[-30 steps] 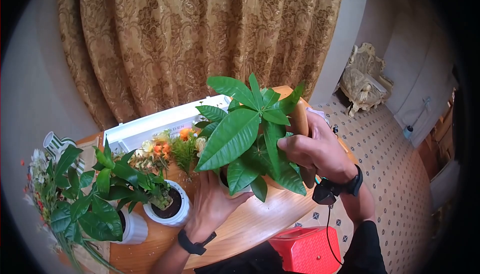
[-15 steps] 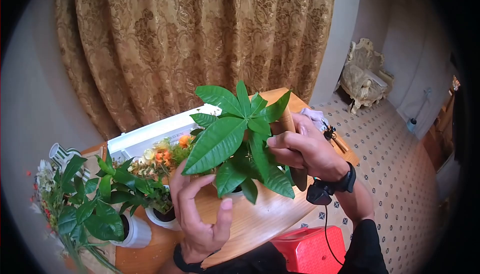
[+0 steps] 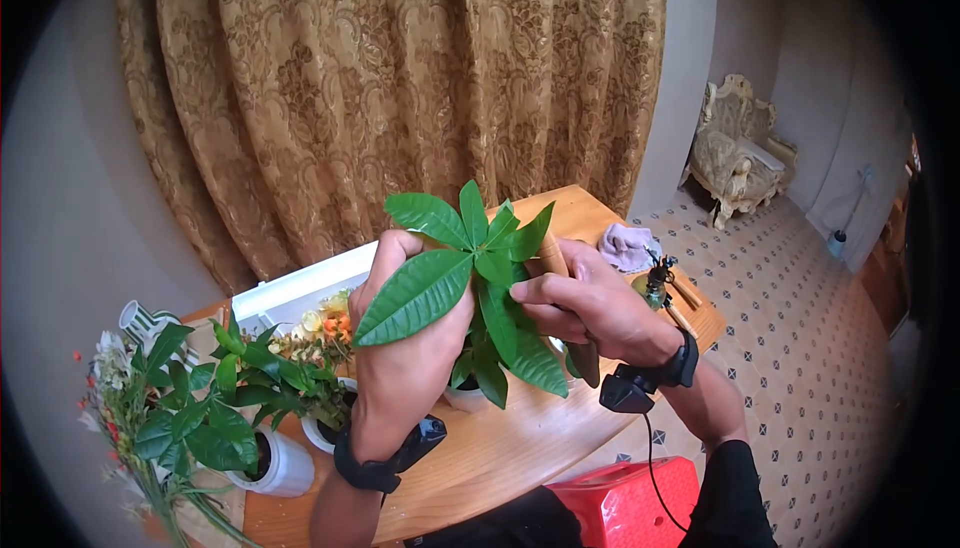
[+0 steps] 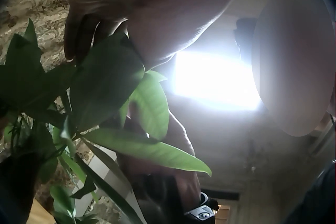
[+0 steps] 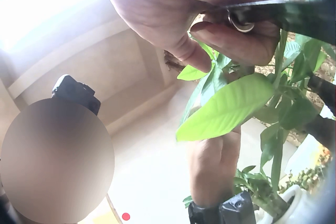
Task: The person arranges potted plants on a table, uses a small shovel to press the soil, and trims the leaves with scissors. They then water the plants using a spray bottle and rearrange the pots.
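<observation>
A potted plant with broad glossy green leaves (image 3: 415, 298) stands in front of me on the wooden table, its white pot (image 3: 466, 398) partly showing below the foliage. My left hand (image 3: 405, 358) reaches in behind the big front leaf, fingers bent among the foliage. The leaves cover its fingertips, so I cannot tell whether they pinch a stem. On the other side, my right hand (image 3: 610, 308) grips a small trowel with a wooden handle (image 3: 548, 256), handle up. The trowel's dark blade (image 5: 304, 16) crosses the right wrist view. My right thumb lies right at the leaves.
To the left stand two more plants in white pots (image 3: 280, 463), beside a bunch of flowers (image 3: 110, 378). Orange and cream flowers (image 3: 325, 323) lie before a white box (image 3: 300, 293). At right are a cloth (image 3: 627, 246), a small bottle (image 3: 652, 293) and wooden-handled tools (image 3: 688, 293). A red stool (image 3: 630, 498) stands below.
My left hand has left the pot, opened in front of the plant, then risen in behind the front leaf. My right hand keeps holding the trowel, almost in place.
</observation>
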